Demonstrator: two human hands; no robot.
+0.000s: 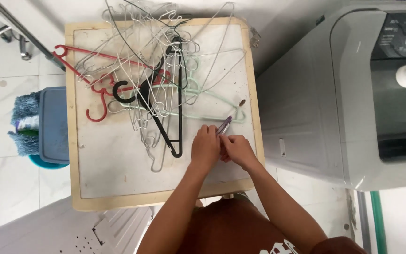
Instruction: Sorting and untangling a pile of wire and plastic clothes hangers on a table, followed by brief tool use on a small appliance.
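We are pinching a small purple object [223, 126] between our left hand [205, 149] and right hand [237, 150], near the table's [118, 183] right edge; fingers are hiding most of it.

— From my feed, the small purple pen-like stick [223, 126] pinched between both hands looks like smooth, slightly glossy plastic.

— And the pile behind it?

— I see thin bare-metal wire hangers [146, 70], shiny, tangled with a matt black plastic hanger [175, 136], a glossy red plastic hanger [78, 66] and a pale green plastic hanger [212, 101].

— The table?

— Square table with a pale wooden rim [71, 141], its white top dull, stained, speckled. The grey washing machine [316, 103] beside it looks smooth satin plastic.
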